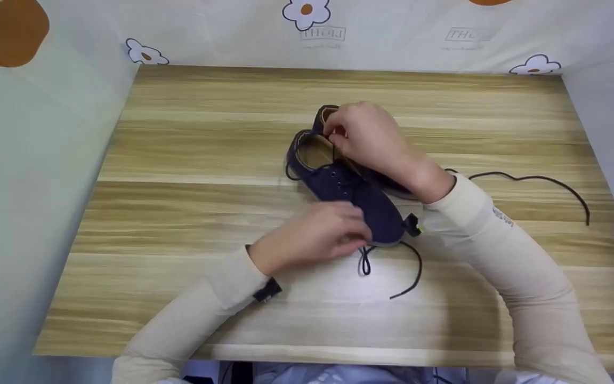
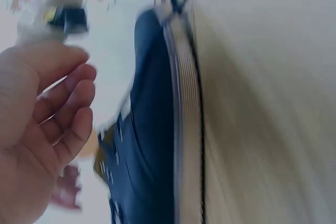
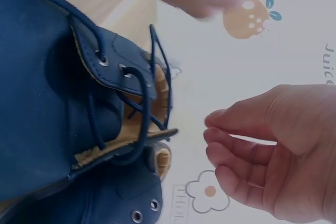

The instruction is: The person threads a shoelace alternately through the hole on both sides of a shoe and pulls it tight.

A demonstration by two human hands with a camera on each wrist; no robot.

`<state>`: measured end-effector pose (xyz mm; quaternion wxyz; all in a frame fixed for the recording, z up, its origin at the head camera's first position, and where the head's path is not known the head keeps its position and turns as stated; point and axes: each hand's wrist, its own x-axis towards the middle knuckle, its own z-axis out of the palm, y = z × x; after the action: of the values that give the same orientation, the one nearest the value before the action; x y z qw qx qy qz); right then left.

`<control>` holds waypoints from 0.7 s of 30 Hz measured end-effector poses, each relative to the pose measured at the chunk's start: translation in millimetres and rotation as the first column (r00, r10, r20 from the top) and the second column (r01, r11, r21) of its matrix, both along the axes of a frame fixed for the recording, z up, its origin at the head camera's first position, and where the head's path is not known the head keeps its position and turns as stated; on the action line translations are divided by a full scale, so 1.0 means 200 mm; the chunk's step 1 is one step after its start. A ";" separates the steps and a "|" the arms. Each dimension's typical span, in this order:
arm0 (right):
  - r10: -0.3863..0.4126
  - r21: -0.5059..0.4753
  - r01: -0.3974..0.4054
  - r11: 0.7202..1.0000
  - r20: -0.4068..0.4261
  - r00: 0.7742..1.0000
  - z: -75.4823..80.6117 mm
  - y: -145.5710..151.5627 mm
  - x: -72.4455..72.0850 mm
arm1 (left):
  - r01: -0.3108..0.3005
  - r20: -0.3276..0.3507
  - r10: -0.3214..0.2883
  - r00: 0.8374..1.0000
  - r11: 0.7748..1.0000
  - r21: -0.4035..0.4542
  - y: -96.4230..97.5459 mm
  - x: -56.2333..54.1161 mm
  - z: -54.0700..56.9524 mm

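Observation:
A navy lace-up shoe (image 1: 379, 213) lies on the table with its toe toward the near right. Behind it, a second navy shoe (image 3: 105, 203) is partly hidden by the right arm. My left hand (image 1: 320, 232) hovers beside the front shoe's toe, fingers loosely bent, with nothing in its grasp. Over the shoe openings is my right hand (image 1: 368, 133), its thumb and fingertips close together; the right wrist view shows no lace between them. A dark lace (image 3: 142, 114) runs through the front shoe's eyelets and loops loosely above its opening.
One lace (image 1: 531, 176) stretches across the wood-grain table (image 1: 179, 224) to the right. Near the front toe, a small lace loop (image 1: 366, 265) and a curved lace end (image 1: 419, 272) lie on the tabletop. Patterned white sheeting (image 1: 392, 37) stands along the back.

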<state>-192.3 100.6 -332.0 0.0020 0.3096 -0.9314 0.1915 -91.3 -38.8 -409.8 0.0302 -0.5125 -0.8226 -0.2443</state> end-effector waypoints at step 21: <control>0.025 -0.063 -0.023 0.998 0.029 0.999 -0.05 0.10 0.02 | 0.197 -0.323 -0.327 0.888 0.905 -0.376 0.42 0.22 -0.16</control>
<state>-188.0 121.1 -341.5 -0.0046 0.3176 -0.9210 0.2253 -47.3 44.5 -441.5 0.0673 -0.6552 -0.7524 0.0001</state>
